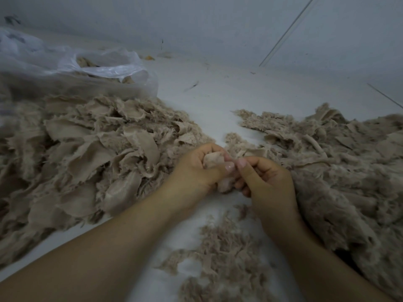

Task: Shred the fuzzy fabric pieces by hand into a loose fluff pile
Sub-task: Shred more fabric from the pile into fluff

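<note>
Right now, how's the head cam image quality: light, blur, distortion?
Head view: dim, flat, bluish light with no glare and only faint shadows under the hands; wide-angle bending curves the wall lines and stretches the forearms; edges go soft, notably the plastic bag and the left pile; centre is sharper, so the left hand and right hand pinching the fabric piece read clearly.

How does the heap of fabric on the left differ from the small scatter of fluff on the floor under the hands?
The left heap is large and made of whole ragged pieces showing smooth backing; the fluff scatter is small, thin and broken into fine wisps. The left heap lies beside a plastic bag; the scatter lies between the forearms. Both are beige.
</note>
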